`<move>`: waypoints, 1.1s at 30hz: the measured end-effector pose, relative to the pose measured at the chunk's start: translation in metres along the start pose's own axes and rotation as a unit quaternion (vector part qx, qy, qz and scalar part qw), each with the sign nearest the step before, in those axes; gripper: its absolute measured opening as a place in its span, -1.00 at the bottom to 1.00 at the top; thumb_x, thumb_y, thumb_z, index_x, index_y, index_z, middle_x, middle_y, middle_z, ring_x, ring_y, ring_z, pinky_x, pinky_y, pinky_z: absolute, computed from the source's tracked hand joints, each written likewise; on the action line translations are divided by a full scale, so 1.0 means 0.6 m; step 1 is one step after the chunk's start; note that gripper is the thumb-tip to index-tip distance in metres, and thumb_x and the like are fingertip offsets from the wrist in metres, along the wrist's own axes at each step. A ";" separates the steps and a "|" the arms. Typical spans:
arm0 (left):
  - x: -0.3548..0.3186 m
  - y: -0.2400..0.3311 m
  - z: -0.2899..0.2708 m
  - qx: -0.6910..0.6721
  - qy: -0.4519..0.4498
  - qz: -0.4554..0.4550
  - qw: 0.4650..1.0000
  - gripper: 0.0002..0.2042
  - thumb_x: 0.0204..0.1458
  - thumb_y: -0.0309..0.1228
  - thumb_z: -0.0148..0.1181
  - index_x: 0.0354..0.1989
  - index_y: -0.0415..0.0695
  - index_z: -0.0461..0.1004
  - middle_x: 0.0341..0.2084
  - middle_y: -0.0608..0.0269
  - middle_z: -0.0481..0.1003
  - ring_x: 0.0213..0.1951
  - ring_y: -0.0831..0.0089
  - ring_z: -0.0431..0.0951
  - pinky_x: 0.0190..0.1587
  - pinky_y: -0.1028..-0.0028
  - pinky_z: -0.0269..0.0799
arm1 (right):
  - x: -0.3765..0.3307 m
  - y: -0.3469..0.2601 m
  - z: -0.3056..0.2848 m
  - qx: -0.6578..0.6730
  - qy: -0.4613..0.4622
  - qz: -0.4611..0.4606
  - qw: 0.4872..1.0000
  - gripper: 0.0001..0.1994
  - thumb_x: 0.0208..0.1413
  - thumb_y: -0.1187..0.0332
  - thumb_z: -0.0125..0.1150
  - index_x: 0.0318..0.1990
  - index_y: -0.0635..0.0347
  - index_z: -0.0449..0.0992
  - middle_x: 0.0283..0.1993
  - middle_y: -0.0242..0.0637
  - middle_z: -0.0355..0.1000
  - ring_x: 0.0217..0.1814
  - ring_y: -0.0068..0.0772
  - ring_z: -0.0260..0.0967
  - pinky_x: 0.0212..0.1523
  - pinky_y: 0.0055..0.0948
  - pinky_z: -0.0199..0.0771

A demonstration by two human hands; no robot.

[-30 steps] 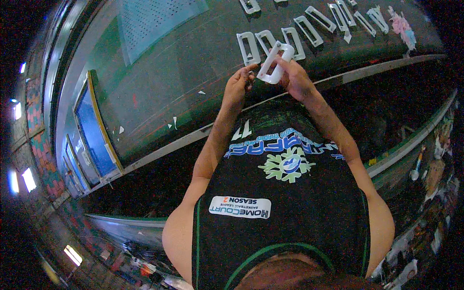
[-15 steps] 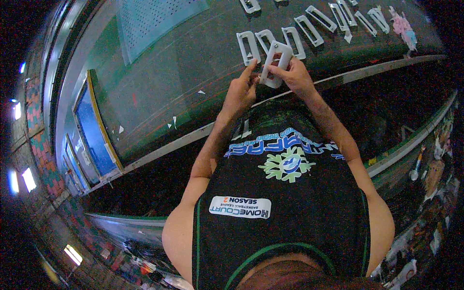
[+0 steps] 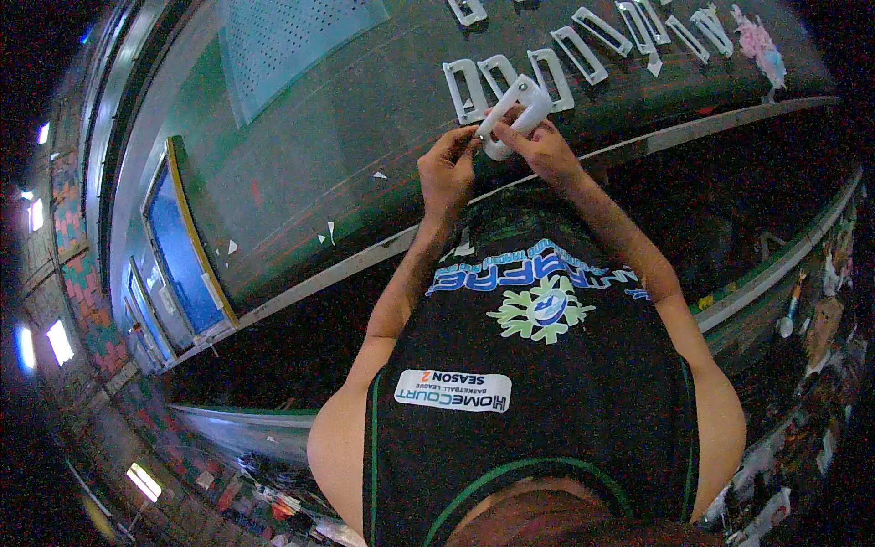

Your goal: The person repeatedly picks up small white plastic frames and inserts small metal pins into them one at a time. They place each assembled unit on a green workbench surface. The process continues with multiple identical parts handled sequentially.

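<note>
Fingers of my left hand (image 3: 447,173) have drawn in since the last look: the index was stretched out toward the lying frames, and now it is bent back beside the thumb, right at the lower left end of the white frame (image 3: 538,108) that I hold up. That frame has swung too, its upper end leaning further right. As I judge it, both hands are now at work on one piece.

Far left, a blue panel with a yellow edge (image 3: 187,246) stands at the end of the dark green table (image 3: 365,118). Next comes a perforated pale sheet (image 3: 292,55), lying toward the far side, then small white scraps (image 3: 330,232) near the front edge.

My left fingers are narrow, tips close together at the frame's end; I cannot tell whether they grip it or something small. The frame is tilted, just in front of the nearest lying frame (image 3: 454,94), which lies flat on the table. My right hand (image 3: 547,155) holds it firmly, thumb over the near bar and fingers behind.

Rightward, more white frames (image 3: 590,50) lie in a slanting row, ending near a pink and pale blue bundle (image 3: 758,50).
</note>
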State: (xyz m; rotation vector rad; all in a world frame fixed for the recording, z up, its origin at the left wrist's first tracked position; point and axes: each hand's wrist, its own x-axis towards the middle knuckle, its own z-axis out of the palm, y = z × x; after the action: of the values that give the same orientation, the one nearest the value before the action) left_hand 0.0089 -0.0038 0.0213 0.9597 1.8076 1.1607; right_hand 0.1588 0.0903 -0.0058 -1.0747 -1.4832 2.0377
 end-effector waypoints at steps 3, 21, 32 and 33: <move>0.010 -0.018 -0.002 -0.088 0.009 -0.001 0.996 -0.81 0.07 -0.61 0.24 -0.12 -0.24 0.58 -0.20 0.16 0.59 -0.19 0.52 0.58 -0.13 0.54 0.46 | -0.007 0.003 0.005 0.096 -0.061 -0.062 0.992 -0.64 0.28 0.27 0.12 0.16 0.23 0.38 0.06 -0.30 0.45 0.13 -0.45 0.36 0.18 -0.42 0.30; 0.009 -0.036 0.013 -0.109 0.080 -0.075 0.988 -0.84 0.12 -0.41 0.26 -0.20 -0.23 0.61 -0.31 0.25 0.61 -0.27 0.56 0.55 -0.18 0.55 0.45 | -0.024 0.021 0.026 0.103 -0.120 -0.122 0.980 -0.19 0.27 0.33 0.12 0.46 0.22 -0.33 0.12 -0.26 0.26 0.24 -0.42 0.20 0.27 -0.40 0.20; 0.036 -0.066 0.016 -0.359 -0.039 -0.213 0.908 -0.77 0.18 -0.60 0.04 0.00 -0.33 0.33 -0.10 0.04 0.46 -0.07 0.34 0.54 -0.04 0.51 0.49 | 0.029 0.102 -0.008 0.074 0.054 -0.019 0.996 -0.60 0.28 0.21 0.03 0.17 0.22 0.23 -0.06 -0.18 0.39 -0.08 -0.36 0.40 -0.13 -0.39 0.47; 0.035 -0.072 0.014 -0.395 -0.045 -0.202 0.895 -0.76 0.19 -0.61 0.02 0.02 -0.33 0.29 -0.07 0.01 0.44 -0.06 0.30 0.54 -0.03 0.50 0.50 | 0.028 0.093 -0.011 0.088 0.063 -0.013 0.994 -0.58 0.28 0.23 0.03 0.20 0.19 0.16 -0.08 -0.21 0.38 -0.15 -0.41 0.41 -0.24 -0.43 0.51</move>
State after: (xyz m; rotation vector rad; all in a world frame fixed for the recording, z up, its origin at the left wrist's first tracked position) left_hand -0.0003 0.0049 -0.0258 0.1439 1.1833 1.3653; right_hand 0.1600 0.0863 -0.0644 -1.0845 -1.2258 2.0009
